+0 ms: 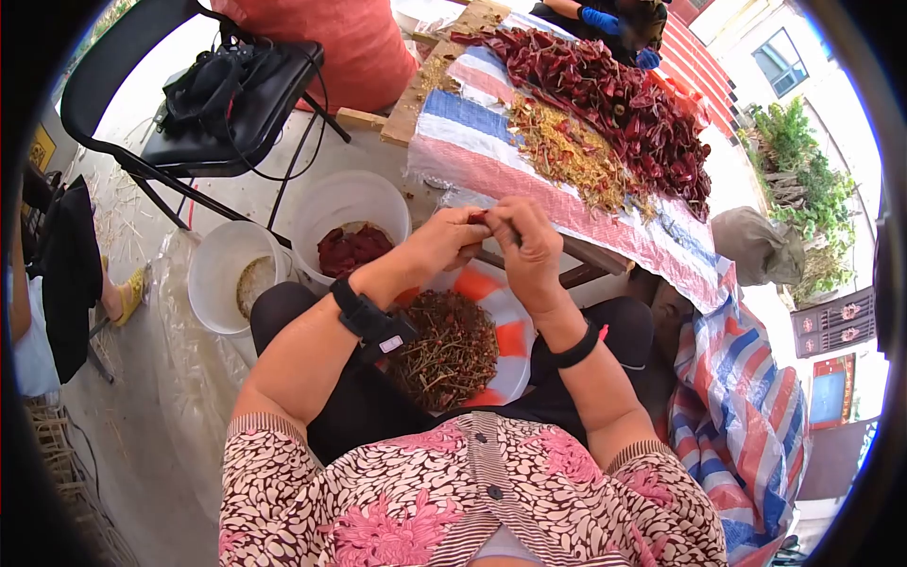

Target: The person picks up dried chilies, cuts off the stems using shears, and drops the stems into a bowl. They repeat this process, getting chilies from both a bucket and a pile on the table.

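Observation:
My left hand [446, 238] and my right hand [529, 248] meet in front of me, both closed, pinching a small piece of dried red chili pepper [479, 217] between the fingertips. Most of the piece is hidden by the fingers. Below the hands, a basin [511, 369] between my legs holds a heap of chili stems [442, 352]. Beyond my left forearm stands a whitish bucket [389, 197] with dark red chili pods [351, 249] inside.
A second bucket [213, 283] with pale seeds stands left. Ahead, a table with a striped sheet [477, 151] bears dried chilies [605, 104] and seeds [567, 156]. A co-worker's blue-gloved hand [601, 21] is behind it. A black chair [213, 118] and red sack [326, 47] stand left.

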The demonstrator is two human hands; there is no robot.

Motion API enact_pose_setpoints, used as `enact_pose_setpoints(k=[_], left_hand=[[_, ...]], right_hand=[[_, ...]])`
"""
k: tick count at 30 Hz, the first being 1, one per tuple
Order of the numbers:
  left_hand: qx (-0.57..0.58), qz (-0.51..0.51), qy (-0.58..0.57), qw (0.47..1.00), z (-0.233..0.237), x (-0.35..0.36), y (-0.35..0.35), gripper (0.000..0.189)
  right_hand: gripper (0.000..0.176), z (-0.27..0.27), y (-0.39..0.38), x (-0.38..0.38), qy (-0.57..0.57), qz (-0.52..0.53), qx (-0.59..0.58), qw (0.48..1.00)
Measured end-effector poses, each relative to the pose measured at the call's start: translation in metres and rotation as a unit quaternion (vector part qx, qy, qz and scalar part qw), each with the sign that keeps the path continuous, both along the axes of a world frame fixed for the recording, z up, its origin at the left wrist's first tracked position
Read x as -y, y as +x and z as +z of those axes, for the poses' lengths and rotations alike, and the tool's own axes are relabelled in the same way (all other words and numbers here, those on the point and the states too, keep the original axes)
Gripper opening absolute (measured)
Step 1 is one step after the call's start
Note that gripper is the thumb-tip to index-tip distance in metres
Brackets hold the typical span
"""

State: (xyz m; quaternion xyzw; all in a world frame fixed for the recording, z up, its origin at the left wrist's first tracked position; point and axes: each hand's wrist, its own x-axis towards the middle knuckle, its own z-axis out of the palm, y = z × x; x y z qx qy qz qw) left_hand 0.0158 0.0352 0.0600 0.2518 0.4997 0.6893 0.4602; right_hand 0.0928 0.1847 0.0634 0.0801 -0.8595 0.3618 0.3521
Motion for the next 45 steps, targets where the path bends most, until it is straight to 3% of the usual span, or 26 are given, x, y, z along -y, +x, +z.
enact_pose_setpoints(k=[1, 3, 7, 9, 11, 14, 15, 17, 20, 23, 25, 28, 30, 32, 34, 38, 45], left_hand=[[-0.013, -0.020, 0.015, 1.000, 0.003, 0.003, 0.000, 0.016], [-0.038, -0.062, 0.046, 0.996, 0.007, 0.006, 0.000, 0.017], [-0.108, -0.064, 0.053, 0.991, 0.011, 0.008, 0.003, 0.021], [-0.164, -0.058, 0.040, 0.984, 0.013, 0.007, 0.005, 0.023], [-0.225, -0.044, 0.115, 0.967, -0.002, -0.003, 0.011, 0.024], [-0.210, -0.062, 0.099, 0.971, 0.006, 0.003, 0.018, 0.024], [-0.216, -0.080, 0.080, 0.970, 0.011, 0.006, 0.015, 0.023], [-0.277, -0.084, 0.016, 0.957, 0.014, 0.012, 0.006, 0.021], [-0.432, -0.014, -0.105, 0.896, -0.002, 0.024, -0.011, 0.021], [-0.554, 0.079, -0.222, 0.799, -0.031, 0.037, -0.030, 0.022], [-0.602, 0.111, -0.318, 0.724, -0.040, 0.043, -0.037, 0.018], [-0.666, 0.169, -0.346, 0.639, -0.048, 0.050, -0.040, 0.020], [-0.638, 0.090, -0.411, 0.645, -0.049, 0.047, -0.041, 0.023], [-0.618, 0.023, -0.437, 0.653, -0.052, 0.043, -0.041, 0.030], [-0.612, -0.031, -0.426, 0.666, -0.059, 0.039, -0.041, 0.042], [-0.603, -0.083, -0.430, 0.667, -0.060, 0.028, -0.044, 0.038], [-0.560, -0.125, -0.400, 0.715, -0.053, 0.022, -0.049, 0.035]], right_hand=[[0.009, 0.002, 0.002, 0.000, -0.120, 0.019, 0.051, 0.991], [0.013, 0.023, 0.012, 0.011, -0.351, 0.029, 0.133, 0.926], [0.018, 0.021, 0.017, 0.008, -0.555, 0.116, 0.154, 0.809], [0.020, 0.018, 0.017, 0.000, -0.679, 0.142, 0.204, 0.690], [0.024, 0.004, 0.012, -0.011, -0.762, 0.168, 0.223, 0.584], [0.024, 0.006, 0.015, -0.002, -0.727, 0.126, 0.228, 0.636], [0.024, 0.009, 0.017, 0.003, -0.687, 0.094, 0.200, 0.692], [0.023, -0.002, 0.023, -0.009, -0.625, 0.063, 0.211, 0.749], [0.023, -0.005, 0.038, -0.015, -0.465, -0.041, 0.280, 0.839], [0.016, -0.039, 0.053, -0.028, -0.231, 0.032, 0.363, 0.902], [0.018, -0.038, 0.061, -0.034, -0.038, 0.018, 0.438, 0.898], [0.017, -0.023, 0.053, -0.042, -0.063, 0.005, 0.463, 0.884], [0.017, -0.009, 0.038, -0.055, -0.096, -0.007, 0.386, 0.917], [0.019, -0.005, 0.009, -0.089, 0.009, -0.052, 0.290, 0.955], [0.020, 0.021, -0.022, -0.112, 0.053, -0.117, 0.270, 0.954], [0.024, 0.017, -0.108, -0.187, 0.188, -0.185, 0.206, 0.942], [0.025, 0.010, -0.208, -0.234, 0.271, -0.242, 0.273, 0.891]])
